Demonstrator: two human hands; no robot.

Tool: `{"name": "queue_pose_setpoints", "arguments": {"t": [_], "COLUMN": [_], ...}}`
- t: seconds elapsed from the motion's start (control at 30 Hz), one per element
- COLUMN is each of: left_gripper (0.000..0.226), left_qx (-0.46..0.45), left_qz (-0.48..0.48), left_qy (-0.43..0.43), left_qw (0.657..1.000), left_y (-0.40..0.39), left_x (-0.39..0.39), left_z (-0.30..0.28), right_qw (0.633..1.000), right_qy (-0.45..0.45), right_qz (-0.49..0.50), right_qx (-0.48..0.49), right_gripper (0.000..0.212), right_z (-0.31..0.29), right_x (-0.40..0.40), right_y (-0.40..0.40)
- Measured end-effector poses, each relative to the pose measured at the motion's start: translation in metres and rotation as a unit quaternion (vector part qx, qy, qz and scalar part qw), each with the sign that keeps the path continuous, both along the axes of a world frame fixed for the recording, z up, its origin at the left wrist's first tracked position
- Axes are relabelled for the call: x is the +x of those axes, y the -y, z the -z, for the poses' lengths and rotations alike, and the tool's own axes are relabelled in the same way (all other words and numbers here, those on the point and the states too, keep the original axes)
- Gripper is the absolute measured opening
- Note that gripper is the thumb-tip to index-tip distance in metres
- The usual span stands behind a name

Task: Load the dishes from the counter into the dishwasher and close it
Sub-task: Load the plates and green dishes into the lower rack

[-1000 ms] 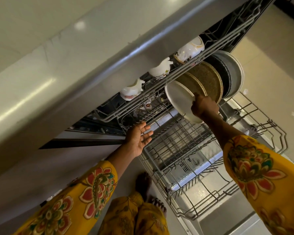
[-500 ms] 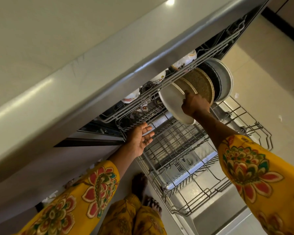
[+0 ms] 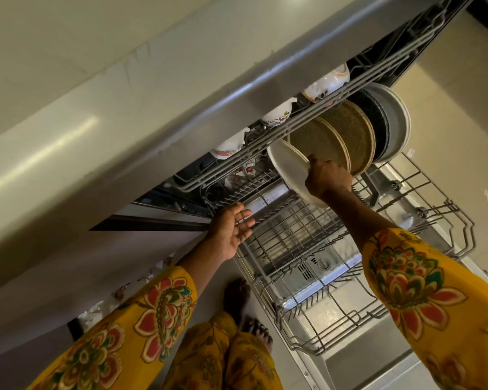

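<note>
My right hand (image 3: 328, 178) grips the rim of a white plate (image 3: 286, 167), held on edge over the far end of the pulled-out lower rack (image 3: 307, 240). Behind the plate stand two brown speckled plates (image 3: 347, 133) and a grey plate (image 3: 395, 122), all upright in that rack. My left hand (image 3: 233, 230) hovers open, palm up, beside the rack's left edge and holds nothing. White floral cups (image 3: 326, 84) sit in the upper rack (image 3: 293, 128) above.
The pale counter edge (image 3: 124, 114) overhangs the dishwasher. The open dishwasher door (image 3: 350, 319) lies flat under the lower rack. My bare feet (image 3: 245, 308) stand on the floor left of the door. Tiled floor (image 3: 457, 94) lies beyond to the right.
The view has shifted slightly. My right hand keeps its grip on the white plate by the brown plates. My left hand stays open near the rack.
</note>
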State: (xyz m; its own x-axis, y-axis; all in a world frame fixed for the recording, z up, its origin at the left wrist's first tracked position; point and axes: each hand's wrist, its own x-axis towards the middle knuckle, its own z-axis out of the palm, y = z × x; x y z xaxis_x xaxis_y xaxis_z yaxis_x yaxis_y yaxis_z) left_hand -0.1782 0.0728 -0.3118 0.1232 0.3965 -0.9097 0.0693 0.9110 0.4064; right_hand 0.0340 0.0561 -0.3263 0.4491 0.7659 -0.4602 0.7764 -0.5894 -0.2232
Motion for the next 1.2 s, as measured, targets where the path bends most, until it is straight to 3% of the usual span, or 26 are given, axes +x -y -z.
{"name": "queue_pose_setpoints", "arguments": {"t": [0.2,1.2], "left_gripper": [0.018,0.017], "left_qx": [-0.018,-0.013], "left_qz": [0.005,-0.009], "left_qy": [-0.003,-0.001], "left_qw": [1.000,1.000], "left_y": [0.006,0.004], "left_x": [-0.003,-0.011], "left_z": [0.006,-0.006], "right_qw": [0.998,0.999], "right_qy": [0.024,0.009], "right_qz": [-0.037,-0.041], "right_qx": [-0.034,0.009], "right_gripper": [0.048,0.045], "right_z": [0.007,-0.035], "right_x": [-0.010,-0.013], "right_y": [0.016,-0.014]}}
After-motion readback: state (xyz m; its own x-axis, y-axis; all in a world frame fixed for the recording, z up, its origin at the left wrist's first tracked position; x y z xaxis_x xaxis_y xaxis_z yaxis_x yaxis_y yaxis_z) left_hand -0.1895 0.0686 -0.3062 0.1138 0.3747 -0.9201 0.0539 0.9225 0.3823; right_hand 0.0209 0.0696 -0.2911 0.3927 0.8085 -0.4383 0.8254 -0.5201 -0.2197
